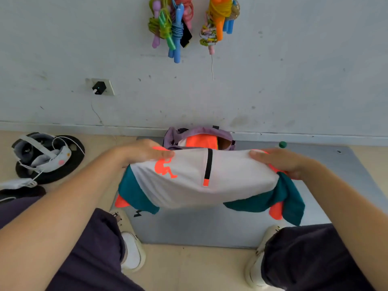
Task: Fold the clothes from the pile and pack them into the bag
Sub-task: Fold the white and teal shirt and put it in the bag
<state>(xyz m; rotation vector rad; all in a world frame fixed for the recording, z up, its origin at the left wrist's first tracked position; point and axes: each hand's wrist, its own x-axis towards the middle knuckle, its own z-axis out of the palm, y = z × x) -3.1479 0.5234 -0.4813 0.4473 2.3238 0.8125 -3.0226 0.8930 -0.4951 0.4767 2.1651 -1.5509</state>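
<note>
Shirt (201, 177), white with teal and orange bits, is folded and held up above the grey mat (210, 227). Left hand (144, 152) grips one end, right hand (279, 160) grips the other. Purple bag (199, 131) sits open behind it, by the wall.
</note>
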